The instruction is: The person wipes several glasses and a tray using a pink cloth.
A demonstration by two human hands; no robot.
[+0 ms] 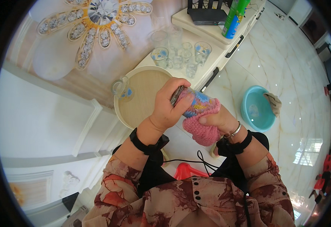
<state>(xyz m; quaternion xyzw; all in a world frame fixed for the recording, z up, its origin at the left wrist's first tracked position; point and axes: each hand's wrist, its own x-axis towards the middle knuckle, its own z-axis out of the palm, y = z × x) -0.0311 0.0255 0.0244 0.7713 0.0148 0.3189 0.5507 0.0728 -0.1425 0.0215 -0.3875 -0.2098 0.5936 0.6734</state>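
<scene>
A clear glass cup with blue and yellow flowers lies tilted between my two hands. My left hand wraps its thick base end, thumb along the side. A pink fluffy cloth is bunched at the other end, and some pink shows through the glass. My right hand grips the cloth at the mouth of the cup; its fingers are mostly hidden. Below the hands' left side, a round tray with a wood-grain base carries a flowered glass mug at its left rim.
Several glass cups and mugs stand on a white cabinet. Behind them are a black router and a green-blue spray can. A turquoise basin with a grey-brown rag over its rim sits on the tiled floor. A red stool shows below me.
</scene>
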